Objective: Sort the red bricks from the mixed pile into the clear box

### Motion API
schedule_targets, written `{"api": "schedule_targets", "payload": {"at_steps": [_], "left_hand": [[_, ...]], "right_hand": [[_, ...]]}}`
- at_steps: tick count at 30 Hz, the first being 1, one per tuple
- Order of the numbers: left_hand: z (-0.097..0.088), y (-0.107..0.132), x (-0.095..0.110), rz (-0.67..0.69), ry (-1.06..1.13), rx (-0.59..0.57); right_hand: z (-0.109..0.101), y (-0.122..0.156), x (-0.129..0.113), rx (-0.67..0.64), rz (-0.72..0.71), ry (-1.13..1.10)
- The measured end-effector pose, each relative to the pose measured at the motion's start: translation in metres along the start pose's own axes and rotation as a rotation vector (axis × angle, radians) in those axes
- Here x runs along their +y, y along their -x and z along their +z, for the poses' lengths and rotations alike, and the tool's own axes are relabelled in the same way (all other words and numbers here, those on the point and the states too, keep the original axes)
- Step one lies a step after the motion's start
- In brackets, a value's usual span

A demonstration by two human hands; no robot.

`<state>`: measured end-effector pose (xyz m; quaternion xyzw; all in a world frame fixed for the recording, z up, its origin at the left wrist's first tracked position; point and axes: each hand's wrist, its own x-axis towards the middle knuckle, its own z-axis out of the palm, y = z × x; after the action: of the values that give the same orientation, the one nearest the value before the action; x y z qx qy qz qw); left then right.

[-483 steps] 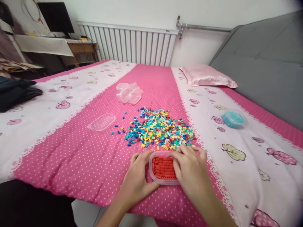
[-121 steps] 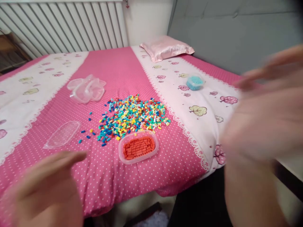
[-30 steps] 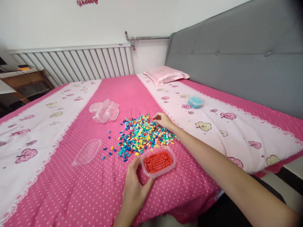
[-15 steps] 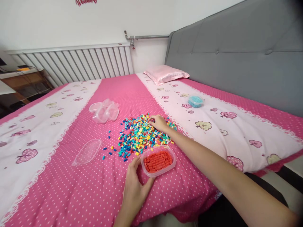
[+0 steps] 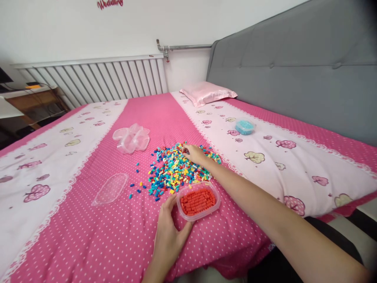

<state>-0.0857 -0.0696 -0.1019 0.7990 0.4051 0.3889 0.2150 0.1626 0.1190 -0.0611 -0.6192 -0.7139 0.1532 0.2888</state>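
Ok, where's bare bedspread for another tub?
Free: the dotted pink strip left of the left hand, nearer than the clear lid; the white band between bead pile and blue-bead tub. Crowded: from red-bead tub up through the pile, where the right hand rests.

Bright, even daylight throughout; we cannot see its source. At the pile of beads (image 5: 179,169) focus is crisp and the colours are saturated. The bedspread (image 5: 88,236) around the pile is evenly lit, with no hard shadows. Left of the pile, the clear lid (image 5: 110,189) carries a pale sheen but no harsh glare. In front of the pile, the left hand (image 5: 169,234) throws only a faint, soft shadow. Far behind the pile, the wall (image 5: 73,27) is nearly washed out. Right of the pile, the headboard (image 5: 294,67) bows with wide-lens distortion. We note the forearm (image 5: 279,228) softening toward the lens, lower right of the pile. The upper right corner darkens.
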Motion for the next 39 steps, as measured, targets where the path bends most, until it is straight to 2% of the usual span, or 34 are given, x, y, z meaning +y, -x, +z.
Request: {"api": "schedule_targets", "payload": {"at_steps": [10,16,23,27,32,39], "left_hand": [[-0.001,0.000,0.001,-0.002,0.001,0.007],[-0.002,0.001,0.003,-0.007,0.009,0.002],[-0.002,0.000,0.003,0.008,-0.002,0.003],[-0.003,-0.002,0.004,0.022,0.000,0.007],[-0.003,-0.002,0.003,0.020,-0.003,0.015],[-0.003,-0.001,0.003,0.015,0.011,0.023]], "right_hand": [[0.006,-0.011,0.009,0.022,0.096,-0.273],[0.000,-0.016,0.015,0.048,0.211,-0.585],[-0.013,-0.008,0.014,0.009,0.345,-1.019],[-0.021,-0.003,0.011,-0.015,0.404,-1.191],[-0.025,-0.003,0.009,-0.057,0.473,-1.284],[-0.026,-0.003,0.007,-0.075,0.532,-1.251]]}}
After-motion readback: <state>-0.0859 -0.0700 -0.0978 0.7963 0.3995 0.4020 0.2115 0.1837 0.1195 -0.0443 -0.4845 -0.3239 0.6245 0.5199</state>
